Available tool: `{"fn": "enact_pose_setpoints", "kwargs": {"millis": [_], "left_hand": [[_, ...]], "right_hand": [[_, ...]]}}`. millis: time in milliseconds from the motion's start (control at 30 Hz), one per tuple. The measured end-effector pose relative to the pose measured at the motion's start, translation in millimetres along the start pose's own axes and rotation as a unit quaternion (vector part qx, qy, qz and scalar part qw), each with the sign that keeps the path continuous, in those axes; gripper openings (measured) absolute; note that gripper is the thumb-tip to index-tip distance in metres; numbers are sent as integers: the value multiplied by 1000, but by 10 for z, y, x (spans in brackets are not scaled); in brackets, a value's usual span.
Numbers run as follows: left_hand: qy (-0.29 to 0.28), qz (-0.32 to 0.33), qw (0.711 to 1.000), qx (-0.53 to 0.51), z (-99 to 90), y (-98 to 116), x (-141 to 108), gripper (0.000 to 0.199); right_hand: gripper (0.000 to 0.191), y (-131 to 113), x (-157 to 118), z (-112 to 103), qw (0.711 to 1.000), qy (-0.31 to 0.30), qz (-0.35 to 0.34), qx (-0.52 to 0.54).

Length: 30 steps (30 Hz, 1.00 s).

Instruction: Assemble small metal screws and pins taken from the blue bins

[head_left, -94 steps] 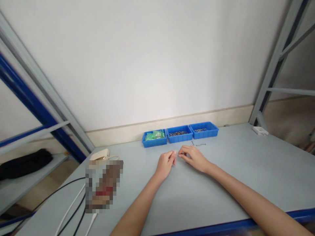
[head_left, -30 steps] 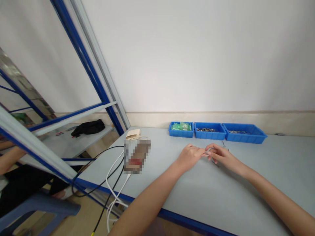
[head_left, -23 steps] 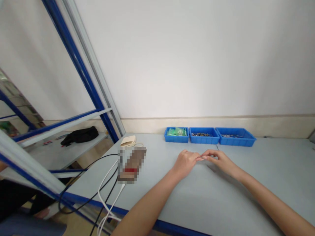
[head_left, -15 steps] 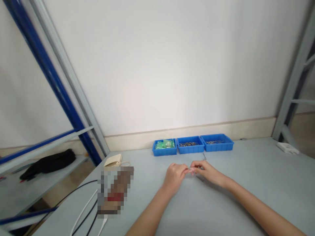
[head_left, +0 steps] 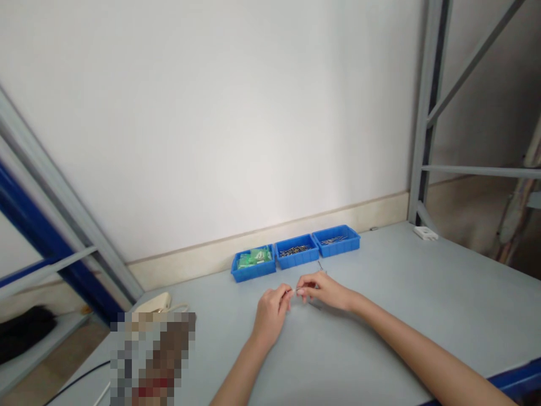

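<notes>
My left hand (head_left: 270, 316) is closed, its thumb and fingertips pinched at a small pale piece (head_left: 295, 291). From the other side, my right hand (head_left: 324, 289) pinches at the same spot, the two hands' fingertips almost touching. The piece is too small to name and mostly hidden by the fingers. A thin dark item (head_left: 315, 306) shows just beneath my right hand, and a thin bent metal bit (head_left: 320, 265) lies on the table beyond it.
Along the wall stand three blue bins: one (head_left: 254, 273) with green packets, one (head_left: 299, 260) with many small metal pieces, one (head_left: 341, 246) with thin metal pieces. A white box (head_left: 426, 233) sits at the right. Cables and a pixelated area occupy the left.
The view has turned to the right, so bins and hands appear further left. Both hands stay pinched together in front of the bins.
</notes>
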State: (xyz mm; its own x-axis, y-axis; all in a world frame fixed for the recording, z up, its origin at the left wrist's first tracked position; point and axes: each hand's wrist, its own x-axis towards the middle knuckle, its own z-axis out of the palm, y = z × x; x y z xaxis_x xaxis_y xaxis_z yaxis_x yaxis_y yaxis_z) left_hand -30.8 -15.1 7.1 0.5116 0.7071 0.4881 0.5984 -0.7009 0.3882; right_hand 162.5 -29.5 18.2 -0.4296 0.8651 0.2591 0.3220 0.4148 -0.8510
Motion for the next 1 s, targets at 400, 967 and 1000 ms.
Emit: {"fn": "enact_pose_setpoints", "kwargs": {"millis": [400, 967, 1000], "left_hand": [[-28, -21, 999, -28, 16, 10, -5, 27], [-28, -21, 999, -26, 1, 28, 5, 35], [-27, -19, 999, -29, 0, 31, 2, 35]], "right_hand": [[41, -90, -45, 22, 1000, -20, 0, -5], [34, -27, -35, 50, 999, -26, 4, 18], [35, -24, -34, 50, 1000, -23, 4, 13]]}}
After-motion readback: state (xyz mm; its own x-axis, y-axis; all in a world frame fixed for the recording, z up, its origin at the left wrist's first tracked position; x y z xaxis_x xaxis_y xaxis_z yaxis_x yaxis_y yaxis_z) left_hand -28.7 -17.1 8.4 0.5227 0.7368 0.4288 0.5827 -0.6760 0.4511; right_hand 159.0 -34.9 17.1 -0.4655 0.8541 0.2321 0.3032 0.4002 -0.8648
